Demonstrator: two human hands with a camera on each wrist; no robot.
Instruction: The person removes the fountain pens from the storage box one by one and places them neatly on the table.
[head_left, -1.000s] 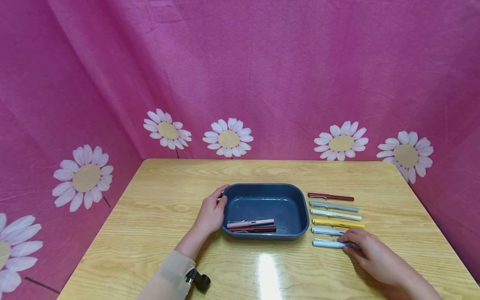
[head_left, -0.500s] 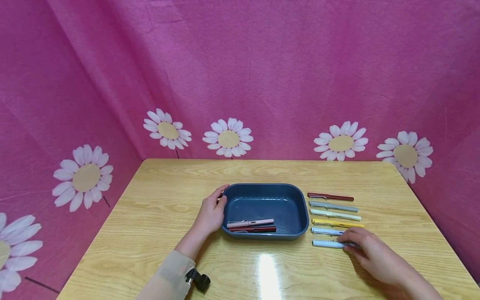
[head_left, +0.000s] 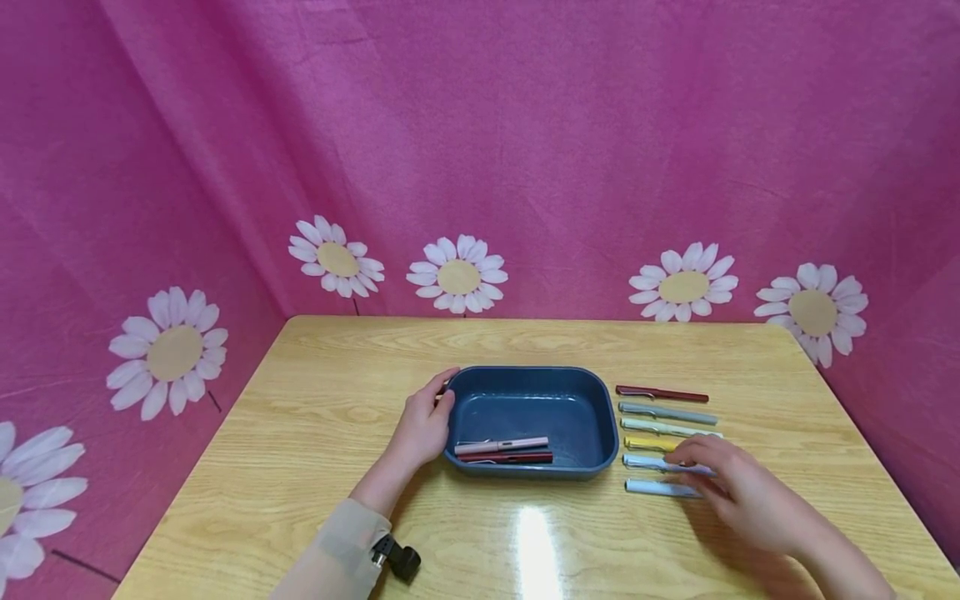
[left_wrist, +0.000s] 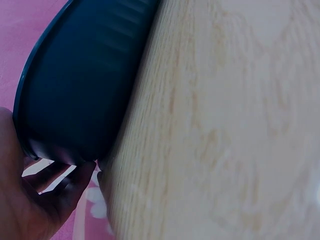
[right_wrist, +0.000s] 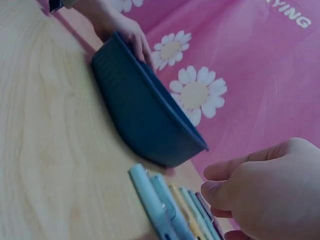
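My left hand grips the left end of a dark blue rectangular dish, its fingers at the wall and rim. Inside the dish, near its front wall, lie a pale pink pen and a dark red pen side by side. My right hand hovers over the right ends of a row of capped pens, fingers loosely bent, holding nothing visible. Its fingertips overlap a pale blue pen and a yellow pen. The nearest light blue pen lies partly hidden by the thumb side.
Farther back in the row lie a pale green pen, a grey-blue pen and another dark red pen. All rest on the wooden table. A pink curtain with daisies hangs behind and beside it.
My right hand has let go of the nearest light blue pen and risen slightly away from me, over the pens behind it. The left hand and dish stay put.
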